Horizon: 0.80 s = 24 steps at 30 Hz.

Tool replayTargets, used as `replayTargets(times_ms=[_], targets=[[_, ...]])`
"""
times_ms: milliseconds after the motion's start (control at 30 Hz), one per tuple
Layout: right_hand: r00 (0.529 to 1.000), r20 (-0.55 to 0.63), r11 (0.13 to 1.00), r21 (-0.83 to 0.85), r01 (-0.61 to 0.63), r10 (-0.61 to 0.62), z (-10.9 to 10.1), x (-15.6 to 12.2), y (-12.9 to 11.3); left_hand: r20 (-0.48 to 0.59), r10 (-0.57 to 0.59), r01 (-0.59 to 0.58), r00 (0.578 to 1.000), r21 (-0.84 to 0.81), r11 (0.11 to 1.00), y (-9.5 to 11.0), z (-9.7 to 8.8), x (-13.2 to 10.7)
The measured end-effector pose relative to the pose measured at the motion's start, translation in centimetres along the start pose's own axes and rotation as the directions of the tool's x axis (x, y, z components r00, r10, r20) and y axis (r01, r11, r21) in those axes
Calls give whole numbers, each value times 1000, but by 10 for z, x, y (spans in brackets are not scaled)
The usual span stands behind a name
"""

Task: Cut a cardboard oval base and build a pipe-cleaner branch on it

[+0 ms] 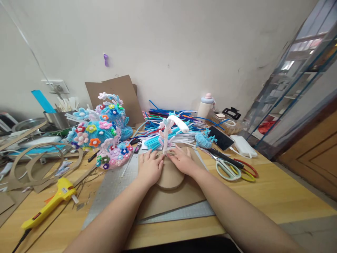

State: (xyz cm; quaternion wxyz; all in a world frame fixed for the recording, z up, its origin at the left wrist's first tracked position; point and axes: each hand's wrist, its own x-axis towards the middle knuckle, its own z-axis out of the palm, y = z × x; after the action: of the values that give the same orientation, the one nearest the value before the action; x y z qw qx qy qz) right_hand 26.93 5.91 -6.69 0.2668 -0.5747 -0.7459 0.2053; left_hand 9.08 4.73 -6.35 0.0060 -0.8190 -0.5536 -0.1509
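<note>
My left hand lies on the left side of a round cardboard disc, fingers spread, thumb side near the foot of a white stem. My right hand rests on the disc's right side with its fingers stretched forward and inward. Between them a white fuzzy pipe-cleaner stem stands upright on the disc, its top bending over to the right into a thick white end. Small pink and blue pieces sit along the stem. Under the disc lies a larger cardboard sheet on a grey cutting mat. My fingertips are partly hidden.
To the left stand pipe-cleaner flower pieces and a yellow glue gun. Loose pipe cleaners pile up behind my hands. On the right are scissors, a phone, a white power bank and a bottle.
</note>
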Motion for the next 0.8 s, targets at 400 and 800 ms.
replayTargets(times_ms=[400,800], targets=[[1000,-9,999,-40,15,-15,3,-1,3,-5,9,-9,1000,-10,1000,-2,-1,-1],[961,-277,999,41,-14,25,-34,29,15,-87,-1,-1,996,-32,999,3,-10,-7]])
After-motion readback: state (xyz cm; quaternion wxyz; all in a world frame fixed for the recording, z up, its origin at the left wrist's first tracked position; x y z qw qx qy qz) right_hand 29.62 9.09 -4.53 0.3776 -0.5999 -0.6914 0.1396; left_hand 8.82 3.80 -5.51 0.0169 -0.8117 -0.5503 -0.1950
